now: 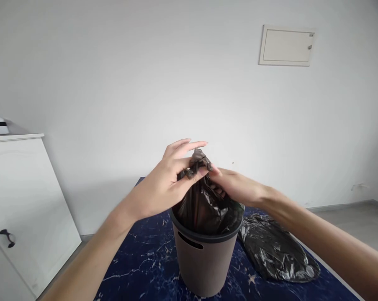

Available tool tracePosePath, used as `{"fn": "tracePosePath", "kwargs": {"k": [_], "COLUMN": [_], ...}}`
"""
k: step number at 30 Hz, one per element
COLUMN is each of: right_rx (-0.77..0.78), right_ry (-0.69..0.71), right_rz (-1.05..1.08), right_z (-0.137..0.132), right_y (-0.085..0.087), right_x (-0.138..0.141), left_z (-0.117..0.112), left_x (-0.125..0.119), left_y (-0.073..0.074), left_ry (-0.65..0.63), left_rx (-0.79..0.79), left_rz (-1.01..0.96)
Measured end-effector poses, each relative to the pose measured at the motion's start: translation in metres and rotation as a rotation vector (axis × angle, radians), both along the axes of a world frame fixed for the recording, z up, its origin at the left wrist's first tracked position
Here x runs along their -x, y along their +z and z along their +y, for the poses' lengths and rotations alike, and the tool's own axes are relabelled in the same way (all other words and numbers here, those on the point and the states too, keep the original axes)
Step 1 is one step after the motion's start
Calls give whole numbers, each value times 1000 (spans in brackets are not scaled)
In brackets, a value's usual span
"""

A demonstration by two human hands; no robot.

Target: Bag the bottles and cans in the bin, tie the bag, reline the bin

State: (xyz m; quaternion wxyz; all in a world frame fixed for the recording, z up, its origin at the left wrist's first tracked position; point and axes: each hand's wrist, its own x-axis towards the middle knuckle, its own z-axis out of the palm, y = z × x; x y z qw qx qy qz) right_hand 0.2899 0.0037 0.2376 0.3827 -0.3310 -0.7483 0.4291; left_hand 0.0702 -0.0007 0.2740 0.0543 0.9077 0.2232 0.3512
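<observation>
A black plastic garbage bag (207,209) bulges up out of a taupe trash can (206,263) with a dark rim and a slot handle. Its top is gathered into a bunch above the can. My left hand (173,171) pinches that bunch between thumb and index finger, the other fingers stretched out. From the right, my right hand (228,182) closes around the gathered neck just below; some of its fingers are hidden behind the bag.
The can stands on a blue marble-patterned table (145,255). A second black plastic bag (279,251) lies flat to its right. On the left is a white cabinet (25,200) with a dark handle. Behind is a white wall with a panel door (287,45).
</observation>
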Motion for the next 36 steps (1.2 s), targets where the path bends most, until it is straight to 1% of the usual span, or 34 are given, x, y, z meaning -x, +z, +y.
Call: {"fn": "tracePosePath", "kwargs": {"k": [3,5,7,9,12,13,15,16,18,20,22,24,27,29,30,33,36], "right_rx": [75,49,-17,-85,-147,-142,-103,-77,-40,-19,27,92,136,106,84,38,84], "right_ry": [154,247,289,291,267,245,118,34,-110,-151,-168,-219,-258,-261,-268,-288,-219], "right_rz": [18,-75,-224,-346,-386,-386,-386,-387,-353,-256,-141,-56,-7,9,14,-8,-31], "right_z": [-1,-3,-7,-13,-22,-24,-25,-24,-20,-14,-8,-4,-3,-4,-5,-6,-8], "right_y": [2,6,10,13,13,13,11,11,8,5,2,-2,-8,-11,-13,-17,-20], "right_x": [-10,-12,-7,3,16,18,17,15,11,9,10,12,15,16,16,16,12], "left_z": [1,1,1,0,-3,-4,-3,-2,2,5,7,4,-4,-9,-10,-9,-2], "left_x": [4,3,-2,-8,-12,-10,-2,3,15,23,26,23,12,4,-1,-11,-16], "left_y": [7,7,6,7,11,12,11,7,-5,-21,-37,-48,-54,-56,-57,-64,-71], "left_ry": [-13,-40,-84,-123,-158,-166,-175,-168,-122,-61,-16,18,150,238,258,225,178], "left_rx": [53,77,101,113,136,177,283,333,399,432,490,549,571,546,538,528,513], "left_rz": [-36,-36,-14,35,130,144,102,50,-61,-117,-101,-63,-39,-49,-55,-94,-122]}}
